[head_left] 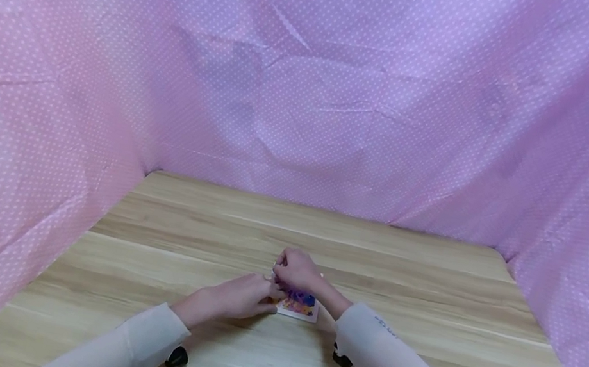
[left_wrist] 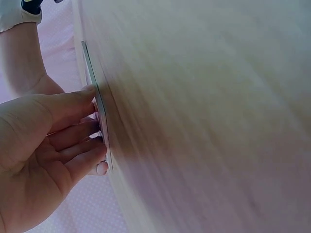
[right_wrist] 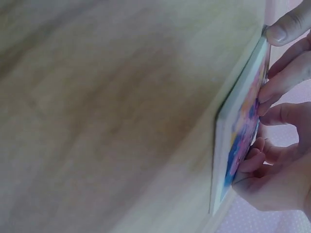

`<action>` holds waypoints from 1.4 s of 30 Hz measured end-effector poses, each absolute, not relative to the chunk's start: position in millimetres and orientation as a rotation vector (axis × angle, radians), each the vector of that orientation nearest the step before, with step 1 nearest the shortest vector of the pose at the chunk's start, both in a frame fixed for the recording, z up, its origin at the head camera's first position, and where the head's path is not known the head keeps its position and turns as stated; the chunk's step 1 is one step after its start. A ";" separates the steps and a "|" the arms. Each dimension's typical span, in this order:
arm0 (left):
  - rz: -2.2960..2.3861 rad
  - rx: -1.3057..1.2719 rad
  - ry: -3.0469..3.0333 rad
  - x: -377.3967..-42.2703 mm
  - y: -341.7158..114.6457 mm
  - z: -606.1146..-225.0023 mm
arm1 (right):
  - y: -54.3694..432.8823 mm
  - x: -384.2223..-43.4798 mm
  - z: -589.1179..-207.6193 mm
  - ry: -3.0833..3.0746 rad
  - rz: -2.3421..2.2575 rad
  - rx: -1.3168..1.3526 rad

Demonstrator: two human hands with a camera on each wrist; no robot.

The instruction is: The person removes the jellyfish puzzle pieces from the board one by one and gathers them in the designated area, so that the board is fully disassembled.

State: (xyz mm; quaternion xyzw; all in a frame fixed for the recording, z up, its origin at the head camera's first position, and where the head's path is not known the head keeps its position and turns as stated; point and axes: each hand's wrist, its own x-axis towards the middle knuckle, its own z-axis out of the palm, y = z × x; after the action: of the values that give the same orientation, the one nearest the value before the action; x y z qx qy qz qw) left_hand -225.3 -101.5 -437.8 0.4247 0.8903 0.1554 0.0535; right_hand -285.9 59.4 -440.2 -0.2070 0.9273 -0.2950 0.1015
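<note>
A small flat picture board (head_left: 300,316), with a white border and a bright purple, blue and orange print, lies on the wooden table. My left hand (head_left: 246,295) holds it by the left side, thumb near the close corner and fingers reaching over the print. In the left wrist view, the thin edge of the board (left_wrist: 89,60) runs along the fingertips of the left hand (left_wrist: 53,141). My right hand (head_left: 299,269) arches over the far left part, its curled fingers and thumb pinching at that corner. From the right wrist, the right hand's (right_wrist: 279,179) fingertips meet the left hand's (right_wrist: 291,63) over the print.
The wood-grain table (head_left: 401,279) extends around the board on all sides. Pink polka-dot cloth (head_left: 317,116) hangs behind it and along both sides. Black wrist devices (head_left: 177,359) sit under the pale sleeves (head_left: 388,355).
</note>
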 end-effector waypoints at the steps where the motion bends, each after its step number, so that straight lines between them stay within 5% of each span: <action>1: 0.471 1.287 2.707 -225.7 -101.6 -437.4 | 58.7 -286.4 -439.0 2.741 -0.870 -0.603; 26: 0.519 1.279 2.679 -222.9 -99.7 -435.8 | 48.2 -284.3 -447.0 2.869 -0.616 -0.503; 42: 0.511 1.235 2.676 -225.7 -100.8 -437.6 | 82.5 -301.2 -436.5 2.443 -1.037 -0.776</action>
State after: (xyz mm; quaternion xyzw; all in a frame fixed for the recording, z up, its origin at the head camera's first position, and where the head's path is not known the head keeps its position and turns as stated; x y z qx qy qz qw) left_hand -225.7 -100.8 -437.6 0.4118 0.8921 0.1703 0.0750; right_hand -301.2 82.5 -436.5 -0.2757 0.8679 -0.3684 0.1869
